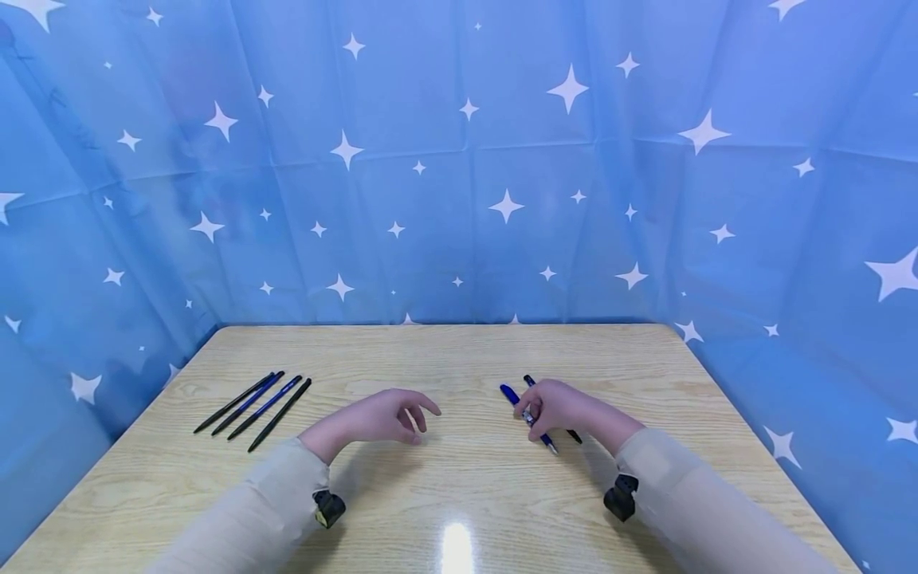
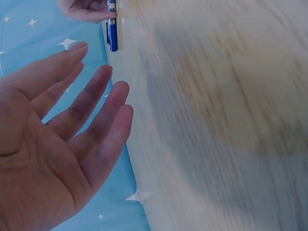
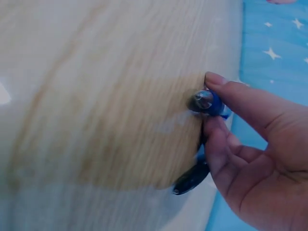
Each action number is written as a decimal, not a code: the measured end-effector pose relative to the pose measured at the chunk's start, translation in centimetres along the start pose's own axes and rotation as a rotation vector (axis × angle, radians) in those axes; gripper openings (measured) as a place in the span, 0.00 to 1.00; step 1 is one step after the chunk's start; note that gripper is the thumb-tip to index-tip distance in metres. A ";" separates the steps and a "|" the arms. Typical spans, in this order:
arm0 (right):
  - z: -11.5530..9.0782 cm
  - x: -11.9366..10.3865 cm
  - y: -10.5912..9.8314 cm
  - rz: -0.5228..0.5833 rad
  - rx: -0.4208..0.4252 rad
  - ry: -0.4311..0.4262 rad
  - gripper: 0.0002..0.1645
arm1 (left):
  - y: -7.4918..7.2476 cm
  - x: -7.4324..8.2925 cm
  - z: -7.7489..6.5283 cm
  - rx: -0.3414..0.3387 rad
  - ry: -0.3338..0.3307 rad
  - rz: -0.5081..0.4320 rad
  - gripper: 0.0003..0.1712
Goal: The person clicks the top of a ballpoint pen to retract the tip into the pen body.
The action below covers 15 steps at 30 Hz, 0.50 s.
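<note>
My right hand [image 1: 558,405] pinches a blue pen [image 1: 510,394] between thumb and fingers, low over the right half of the table. In the right wrist view the silver-tipped end of that blue pen [image 3: 211,102] points toward the camera. Beside it on the table lies a darker pen [image 3: 191,180], partly hidden behind the fingers. Over the middle of the table hovers my left hand [image 1: 383,416], holding nothing. Its fingers [image 2: 79,113] are relaxed and spread in the left wrist view, well apart from the pens.
On the left of the wooden table [image 1: 459,359], several pens [image 1: 264,408], black and blue, lie slanted side by side. A blue curtain [image 1: 430,175] with white stars hangs behind the table and along its sides.
</note>
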State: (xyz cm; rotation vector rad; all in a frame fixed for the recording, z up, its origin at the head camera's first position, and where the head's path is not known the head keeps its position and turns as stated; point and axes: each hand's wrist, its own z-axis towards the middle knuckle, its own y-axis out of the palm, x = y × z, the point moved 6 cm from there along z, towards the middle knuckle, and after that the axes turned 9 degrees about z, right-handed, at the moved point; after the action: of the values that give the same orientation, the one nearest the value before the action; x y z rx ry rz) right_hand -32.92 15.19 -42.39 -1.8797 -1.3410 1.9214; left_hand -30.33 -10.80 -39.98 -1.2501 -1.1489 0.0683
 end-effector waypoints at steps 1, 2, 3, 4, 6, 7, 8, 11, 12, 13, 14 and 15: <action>0.0 -0.1 0.0 0.002 -0.009 0.008 0.21 | 0.1 0.0 0.2 -0.001 0.000 -0.005 0.25; 0.0 -0.2 0.0 0.002 -0.018 0.014 0.21 | 0.2 0.0 0.4 -0.002 0.001 -0.008 0.25; 0.0 -0.3 0.0 0.004 -0.027 0.024 0.20 | 0.4 0.0 0.5 -0.005 0.004 -0.010 0.25; 0.0 -0.4 0.0 0.008 -0.037 0.032 0.20 | 0.5 0.0 0.7 -0.008 0.005 -0.013 0.25; 0.0 -0.5 0.1 0.018 -0.057 0.059 0.20 | 0.7 0.1 0.9 -0.011 0.003 -0.021 0.25; 0.1 -0.6 0.1 0.023 -0.066 0.072 0.21 | 0.7 0.1 1.0 -0.011 0.002 -0.023 0.25; 0.1 -0.7 0.1 0.025 -0.074 0.082 0.21 | 0.8 0.1 1.2 -0.009 0.001 -0.023 0.25; 0.2 -0.7 0.0 0.021 -0.097 0.104 0.22 | 0.9 0.3 1.5 0.000 -0.006 -0.027 0.25; 0.3 -0.7 -0.1 0.024 -0.100 0.111 0.22 | 0.9 0.3 1.5 0.003 -0.006 -0.029 0.25; 0.3 -0.7 -0.1 0.032 -0.106 0.112 0.22 | 0.9 0.3 1.6 0.005 -0.006 -0.031 0.25; 0.3 -0.7 -0.2 0.041 -0.113 0.115 0.22 | 1.0 0.4 1.7 0.004 -0.005 -0.034 0.25; 0.3 -0.6 -0.2 0.050 -0.120 0.116 0.22 | 1.0 0.4 1.8 0.003 -0.004 -0.035 0.25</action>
State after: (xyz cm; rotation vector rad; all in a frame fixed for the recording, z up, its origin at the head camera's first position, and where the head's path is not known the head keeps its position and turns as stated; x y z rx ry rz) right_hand -33.12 14.80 -41.81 -2.0642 -1.4150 1.7600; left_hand -30.87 -8.95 -40.68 -1.2276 -1.1729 0.0460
